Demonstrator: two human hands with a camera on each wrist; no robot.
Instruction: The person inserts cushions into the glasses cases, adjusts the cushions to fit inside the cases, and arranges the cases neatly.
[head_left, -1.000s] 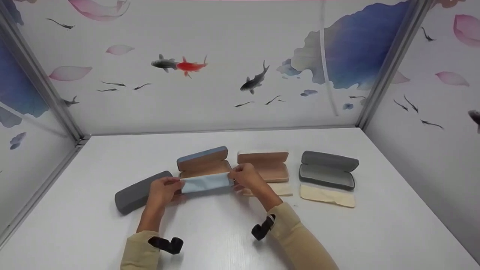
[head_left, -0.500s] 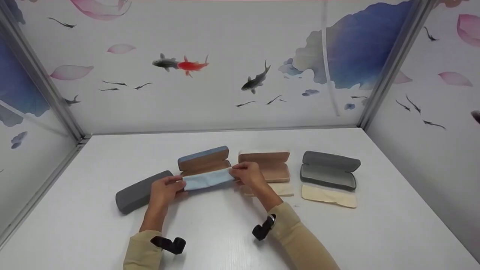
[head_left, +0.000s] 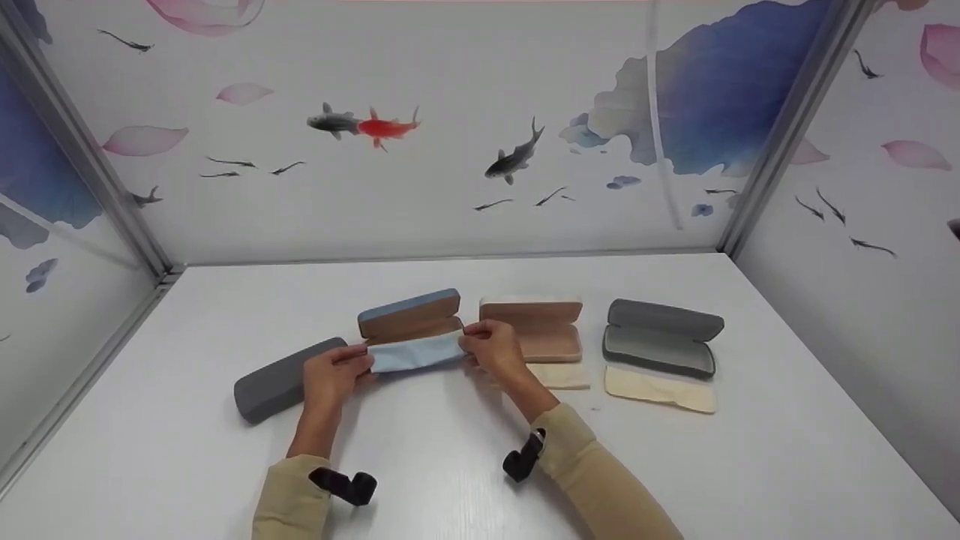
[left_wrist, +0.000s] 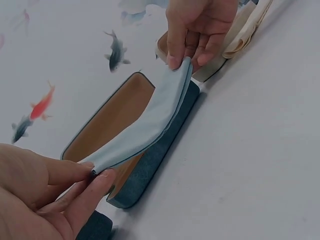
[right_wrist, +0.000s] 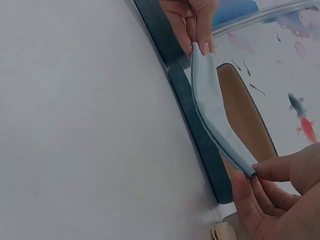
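Fingers (left_wrist: 91, 196) pinch pale-blue cloth (left_wrist: 145, 128); only wrist views show its doubled edge (right_wrist: 223, 150).

White bench (head_left: 435, 465) across the lower frame, white wall (head_left: 375, 217) behind, printed red fish (head_left: 387, 128), pink petals (head_left: 146, 140), grey post (head_left: 791, 124) at upper right
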